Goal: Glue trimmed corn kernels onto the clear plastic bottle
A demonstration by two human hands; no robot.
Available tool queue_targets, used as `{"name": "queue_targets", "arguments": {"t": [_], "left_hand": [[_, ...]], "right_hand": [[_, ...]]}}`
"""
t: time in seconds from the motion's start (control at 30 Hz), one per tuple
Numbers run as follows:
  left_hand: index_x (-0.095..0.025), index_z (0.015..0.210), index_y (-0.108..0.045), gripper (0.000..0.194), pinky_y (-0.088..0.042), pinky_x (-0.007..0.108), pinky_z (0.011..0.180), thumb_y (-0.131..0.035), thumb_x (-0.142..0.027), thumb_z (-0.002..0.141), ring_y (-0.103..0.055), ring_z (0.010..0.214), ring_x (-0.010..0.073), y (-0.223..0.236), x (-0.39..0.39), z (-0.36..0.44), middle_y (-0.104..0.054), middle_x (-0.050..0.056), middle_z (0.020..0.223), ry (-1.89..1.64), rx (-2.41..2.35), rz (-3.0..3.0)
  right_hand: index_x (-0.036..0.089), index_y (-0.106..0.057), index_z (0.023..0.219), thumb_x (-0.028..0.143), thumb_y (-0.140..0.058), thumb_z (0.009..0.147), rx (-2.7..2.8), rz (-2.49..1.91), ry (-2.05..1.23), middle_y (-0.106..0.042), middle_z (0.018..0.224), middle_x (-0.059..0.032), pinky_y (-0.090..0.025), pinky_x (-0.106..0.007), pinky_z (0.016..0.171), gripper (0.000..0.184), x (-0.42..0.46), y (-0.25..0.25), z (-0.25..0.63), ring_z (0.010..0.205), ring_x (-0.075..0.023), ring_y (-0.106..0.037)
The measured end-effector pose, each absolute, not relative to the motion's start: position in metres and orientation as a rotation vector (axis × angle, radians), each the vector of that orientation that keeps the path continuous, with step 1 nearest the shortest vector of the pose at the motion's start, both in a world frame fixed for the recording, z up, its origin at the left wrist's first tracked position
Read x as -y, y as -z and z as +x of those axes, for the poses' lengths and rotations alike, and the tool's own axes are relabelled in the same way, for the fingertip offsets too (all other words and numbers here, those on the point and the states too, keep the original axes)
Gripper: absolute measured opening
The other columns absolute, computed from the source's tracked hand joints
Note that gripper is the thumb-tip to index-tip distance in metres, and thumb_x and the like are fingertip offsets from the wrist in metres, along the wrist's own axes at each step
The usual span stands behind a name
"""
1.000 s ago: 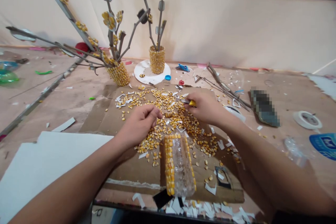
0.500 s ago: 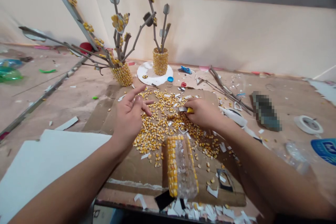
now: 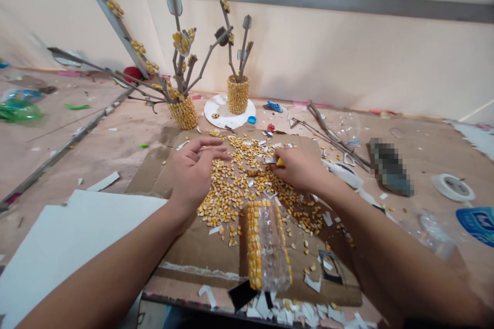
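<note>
A heap of yellow corn kernels (image 3: 247,177) lies spread on a sheet of brown cardboard (image 3: 185,247). My left hand (image 3: 194,170) rests flat on the left side of the heap, fingers stretched out and empty. On the right side my right hand (image 3: 299,167) is closed round a small yellow-handled tool (image 3: 277,161) whose tip points left into the kernels. Close in front of me lies a clear plastic bottle (image 3: 268,244) on its side, with rows of kernels stuck along its left flank.
Two kernel-covered pots holding bare twigs, one (image 3: 184,111) left and one (image 3: 237,94) on a white disc, stand at the back. A white board (image 3: 65,241) lies at left. Twigs (image 3: 328,131), a tape roll (image 3: 451,186), a blue lid (image 3: 476,223) and paper scraps (image 3: 293,311) are scattered around.
My left hand was bunched over the kernels, then lifted with fingers spread, and now lies flat further back on the heap. My right hand has stayed on the tool.
</note>
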State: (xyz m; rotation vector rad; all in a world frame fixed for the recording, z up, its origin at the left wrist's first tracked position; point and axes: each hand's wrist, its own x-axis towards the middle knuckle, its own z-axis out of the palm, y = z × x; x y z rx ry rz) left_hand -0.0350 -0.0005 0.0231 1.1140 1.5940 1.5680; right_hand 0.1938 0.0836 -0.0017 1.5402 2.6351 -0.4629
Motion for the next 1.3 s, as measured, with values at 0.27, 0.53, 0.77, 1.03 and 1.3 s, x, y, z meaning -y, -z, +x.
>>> {"name": "queue_targets", "arguments": {"t": [0.27, 0.53, 0.77, 1.03, 1.3], "left_hand": [[-0.017, 0.121, -0.072, 0.043, -0.059, 0.022, 0.042, -0.067, -0.013, 0.079, -0.071, 0.055, 0.0123, -0.012, 0.004, -0.031, -0.082, 0.009, 0.107, -1.598, -1.52, 1.129], [-0.018, 0.069, -0.059, 0.01, -0.054, 0.023, 0.037, -0.059, -0.01, 0.076, -0.077, 0.071, 0.0191, -0.015, 0.014, -0.028, -0.081, 0.008, 0.11, -1.536, -1.533, 1.209], [-0.019, 0.096, -0.08, 0.013, -0.06, 0.032, 0.082, -0.068, -0.021, 0.092, -0.076, 0.086, 0.0183, -0.02, 0.019, -0.012, -0.082, 0.004, 0.091, -1.197, -1.316, 1.678], [-0.021, 0.093, -0.08, 0.007, -0.055, 0.032, 0.084, -0.073, -0.024, 0.094, -0.073, 0.089, 0.0193, -0.022, 0.025, -0.008, -0.079, 0.006, 0.094, -1.361, -1.236, 1.597], [-0.019, 0.089, -0.069, 0.011, -0.048, 0.029, 0.074, -0.066, -0.028, 0.095, -0.063, 0.08, 0.0169, -0.016, 0.025, -0.007, -0.07, 0.003, 0.086, -1.265, -1.254, 1.409]], "right_hand": [[0.02, -0.063, 0.08, 0.023, -0.065, 0.087, -2.723, 1.478, 1.076, -0.064, 0.071, 0.0004, -0.035, -0.028, 0.058, 0.009, -0.086, -0.01, 0.204, 0.062, -0.0132, -0.052], [0.02, -0.061, 0.073, 0.024, -0.069, 0.077, -2.614, 1.409, 1.93, -0.059, 0.061, 0.0031, -0.045, -0.028, 0.053, 0.01, -0.075, -0.018, 0.199, 0.054, -0.0121, -0.058], [0.019, -0.064, 0.08, 0.026, -0.074, 0.08, -2.674, 1.196, 2.212, -0.064, 0.062, 0.0024, -0.047, -0.025, 0.05, 0.012, -0.049, -0.023, 0.189, 0.053, -0.012, -0.061], [0.019, -0.066, 0.088, 0.027, -0.072, 0.09, -2.987, 1.099, 2.166, -0.067, 0.069, 0.001, -0.051, -0.027, 0.056, 0.01, -0.038, -0.016, 0.185, 0.059, -0.0128, -0.063], [0.021, -0.066, 0.087, 0.024, -0.066, 0.095, -3.379, 1.11, 1.62, -0.07, 0.075, 0.0009, -0.047, -0.026, 0.059, 0.008, -0.03, -0.025, 0.178, 0.063, -0.0114, -0.06]]}}
